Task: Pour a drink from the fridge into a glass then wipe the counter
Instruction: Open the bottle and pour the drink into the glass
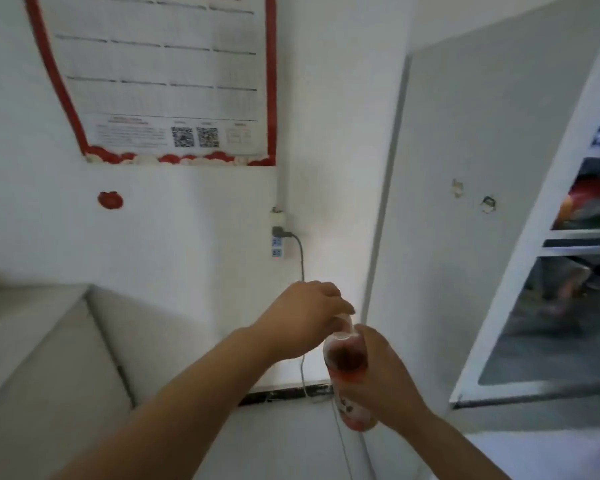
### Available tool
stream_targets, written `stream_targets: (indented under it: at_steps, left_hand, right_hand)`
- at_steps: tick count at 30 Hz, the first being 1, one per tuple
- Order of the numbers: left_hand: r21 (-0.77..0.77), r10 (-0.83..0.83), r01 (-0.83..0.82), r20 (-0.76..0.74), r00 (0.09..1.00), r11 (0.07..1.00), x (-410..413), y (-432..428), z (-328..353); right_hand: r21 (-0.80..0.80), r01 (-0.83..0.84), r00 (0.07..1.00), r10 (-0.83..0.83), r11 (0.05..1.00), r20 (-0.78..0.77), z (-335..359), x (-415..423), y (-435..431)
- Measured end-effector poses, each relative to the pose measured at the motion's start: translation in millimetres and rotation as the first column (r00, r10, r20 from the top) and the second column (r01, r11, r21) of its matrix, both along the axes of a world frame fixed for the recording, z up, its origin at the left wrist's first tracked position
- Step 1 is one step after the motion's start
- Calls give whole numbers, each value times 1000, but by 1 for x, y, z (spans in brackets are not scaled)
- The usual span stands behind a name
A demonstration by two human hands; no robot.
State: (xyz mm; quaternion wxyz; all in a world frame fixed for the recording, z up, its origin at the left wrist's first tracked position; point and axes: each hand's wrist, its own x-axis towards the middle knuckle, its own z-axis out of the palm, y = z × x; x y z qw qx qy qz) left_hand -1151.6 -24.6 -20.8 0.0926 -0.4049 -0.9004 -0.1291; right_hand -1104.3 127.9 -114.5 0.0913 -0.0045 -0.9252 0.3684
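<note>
A clear plastic bottle [346, 362] of dark red-brown drink with a red label is held upright in the lower middle of the view. My right hand [385, 379] grips its body from the right. My left hand [305, 317] is closed over the bottle's top, so the cap is hidden. The fridge [482, 202] stands at the right with its door [548, 258] open, showing shelves with a red and yellow packet [589, 206]. No glass is in view.
A grey counter [39, 344] runs along the lower left. On the white wall hang a red-bordered calendar [163, 77] and a socket [278, 240] whose cable [302, 268] drops behind my hands.
</note>
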Motion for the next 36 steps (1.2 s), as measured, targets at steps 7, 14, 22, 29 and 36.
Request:
stream_targets:
  at_steps: [7,14,22,29,36]
  left_hand:
    - [-196,215,-229,-93,972,953,-14,-104,0]
    - [-213,482,-501,-135,865,839,-26,-230,-3]
    - [-187,831,-821,-40,555,539,-34,-333,-1]
    - [-55,854,-862,178,489,504,-37,-405,-3]
    - [-124,943,-938,116,311,324,-78,-452,-1]
  right_hand:
    - [18,-228,973,228,974,-18,-8,-58,-102]
    - [20,-474,878,474,880,-69,-4,-106,-241]
    - [20,-716,695,716,697,-62,-8,-146,-367]
    - [37,-832,550,832,553,-70,-13,-189,-441]
    - [51,-929,365,929,368,-59,-11,-248,-503]
